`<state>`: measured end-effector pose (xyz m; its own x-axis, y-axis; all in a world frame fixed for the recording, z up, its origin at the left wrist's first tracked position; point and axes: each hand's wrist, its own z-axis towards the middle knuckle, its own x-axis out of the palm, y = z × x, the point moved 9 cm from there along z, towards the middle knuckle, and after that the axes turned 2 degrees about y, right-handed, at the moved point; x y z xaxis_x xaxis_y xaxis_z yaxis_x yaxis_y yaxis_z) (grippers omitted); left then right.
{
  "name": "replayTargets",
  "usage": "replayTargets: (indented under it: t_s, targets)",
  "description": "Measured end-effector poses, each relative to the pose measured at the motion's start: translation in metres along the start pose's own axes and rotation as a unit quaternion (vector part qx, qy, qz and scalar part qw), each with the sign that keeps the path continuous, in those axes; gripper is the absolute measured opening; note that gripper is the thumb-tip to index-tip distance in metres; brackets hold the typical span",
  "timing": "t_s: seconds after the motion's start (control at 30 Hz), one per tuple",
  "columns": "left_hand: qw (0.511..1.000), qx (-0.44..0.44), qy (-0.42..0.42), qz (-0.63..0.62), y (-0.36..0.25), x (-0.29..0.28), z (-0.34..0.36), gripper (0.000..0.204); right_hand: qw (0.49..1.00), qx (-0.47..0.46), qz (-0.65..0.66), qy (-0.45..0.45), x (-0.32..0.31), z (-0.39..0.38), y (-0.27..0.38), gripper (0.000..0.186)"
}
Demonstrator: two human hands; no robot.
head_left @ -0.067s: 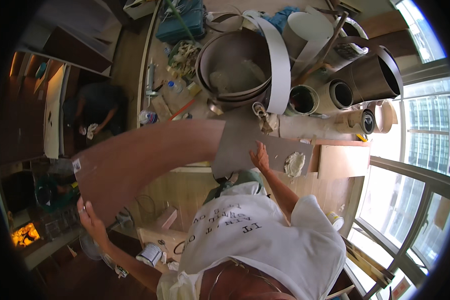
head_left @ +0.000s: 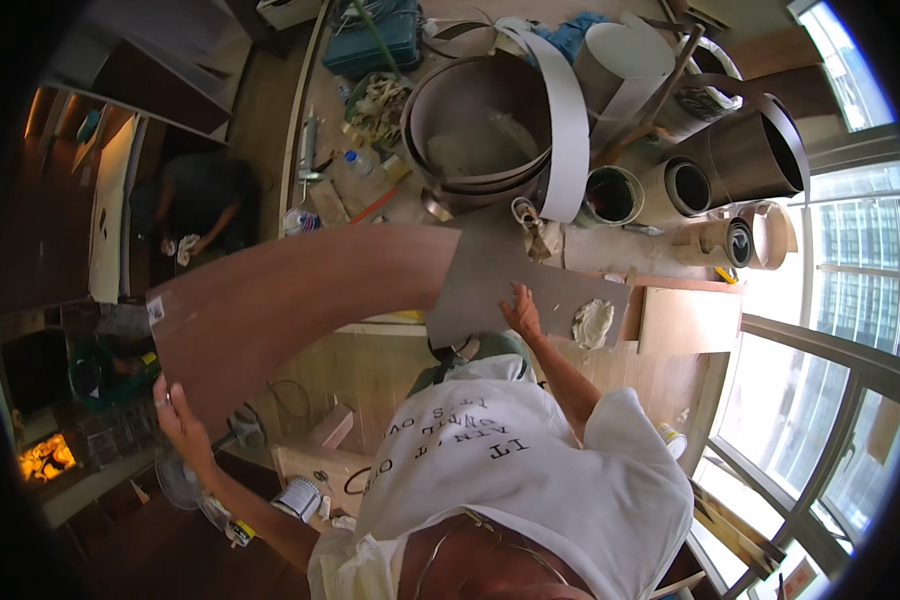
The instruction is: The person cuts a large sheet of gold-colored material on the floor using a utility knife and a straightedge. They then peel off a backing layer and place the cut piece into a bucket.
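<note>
Sheet [head_left: 300, 285]: long, brown and bent like a bow; it hangs off the bench [head_left: 592, 248] at the eight o'clock end, and its other end meets the grey panel [head_left: 465, 300]. Which one lies on top, I cannot tell.
Long axis: roughly from eight to two o'clock, curving.
Left hand [head_left: 184, 425]: closed on the lower corner of the sheet, thumb and fingers at its edge; from this grip the sheet goes away towards one and two o'clock.
Right hand [head_left: 521, 315]: fingers spread upon the panel, gripping nothing that I can see; the near end of the sheet is at its ten o'clock.
Nearer hand: the left, as it touches the sheet; the right is apart from it.
Paste [head_left: 593, 324]: white heap on the panel, at three o'clock of the right hand.
In the way: crumpled cloth [head_left: 536, 235] at twelve o'clock of the right hand, big coil [head_left: 475, 185] beyond it, bucket [head_left: 612, 196] at one.
Co-worker [head_left: 205, 190]: past the sheet, at twelve o'clock from the left hand.
</note>
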<state>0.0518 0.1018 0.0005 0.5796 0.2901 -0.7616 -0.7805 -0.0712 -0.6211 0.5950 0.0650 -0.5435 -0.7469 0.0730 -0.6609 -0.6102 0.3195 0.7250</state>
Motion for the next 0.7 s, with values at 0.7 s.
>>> replayTargets:
  t_s: [0.7]
  targets:
    - [0.987, 0.070, 0.031, -0.144, 0.122, 0.006, -0.011, 0.031, 0.988, 0.114, 0.074, 0.071, 0.048, -0.090, 0.022, 0.056]
